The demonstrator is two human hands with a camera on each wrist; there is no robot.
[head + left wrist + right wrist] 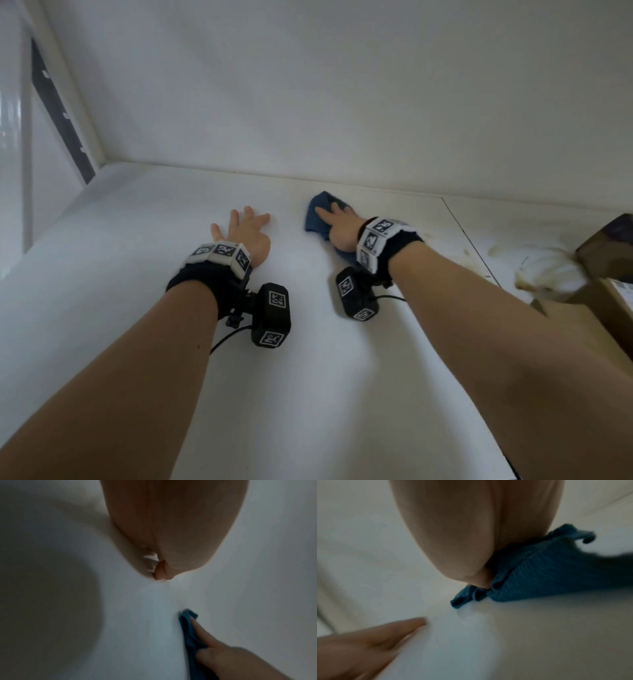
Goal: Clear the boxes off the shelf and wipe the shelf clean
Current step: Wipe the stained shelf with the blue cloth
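Note:
A white shelf (308, 377) runs beneath both my arms. My left hand (245, 228) lies flat on it, fingers spread, holding nothing. To its right, my right hand (337, 222) presses a crumpled blue cloth (315, 219) onto the shelf close to the back wall, index finger stretched over it. In the left wrist view the right hand (214, 649) lies with straight fingers on the cloth (187, 626). The right wrist view shows the cloth (539, 577) bunched under the palm. Brown cardboard boxes (606, 246) stand at the far right edge.
The white back wall (308, 102) rises just behind the cloth. A seam (472, 246) divides the shelf; the panel right of it carries brownish stains (496, 253) and a blurred whitish object (548, 270) beside the boxes. A side panel (61, 113) closes the left.

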